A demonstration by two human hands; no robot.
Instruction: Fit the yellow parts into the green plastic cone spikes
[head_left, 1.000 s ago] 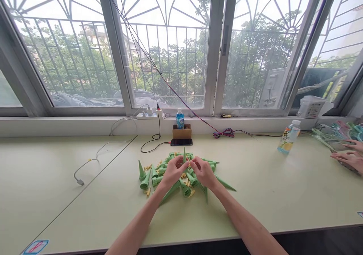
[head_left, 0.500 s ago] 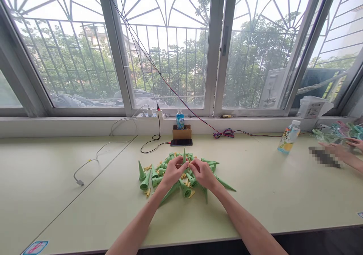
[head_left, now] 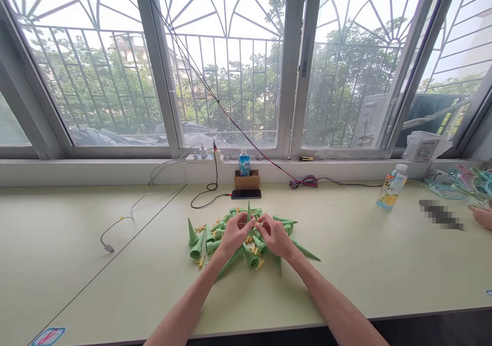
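Note:
My left hand [head_left: 236, 233] is closed around a green plastic spike [head_left: 249, 210], whose tip points up between my hands. Close beside it, my right hand [head_left: 273, 235] is pinched at the spike's side, its fingertips almost meeting my left thumb. A bit of yellow shows at those fingertips, but most of what they hold is hidden. Under and around both hands lies a heap of green plastic spikes [head_left: 197, 245] and ribbed green caps, mixed with small yellow plastic pieces [head_left: 201, 262]. One spike [head_left: 192, 233] stands upright at the left of the heap.
Behind the heap lie a phone [head_left: 246, 194] on a cable and a small cardboard box [head_left: 246, 182] with a blue-labelled bottle [head_left: 244, 162]. A drink bottle [head_left: 392, 188] stands at right. Another person's hand [head_left: 481, 217] is at the far right near plastic-wrapped items [head_left: 472, 182].
My hands stay nearly in place, with the spike shifted very slightly left. At the far right, the other person's hands have drawn back toward the edge with a plastic-wrapped item.

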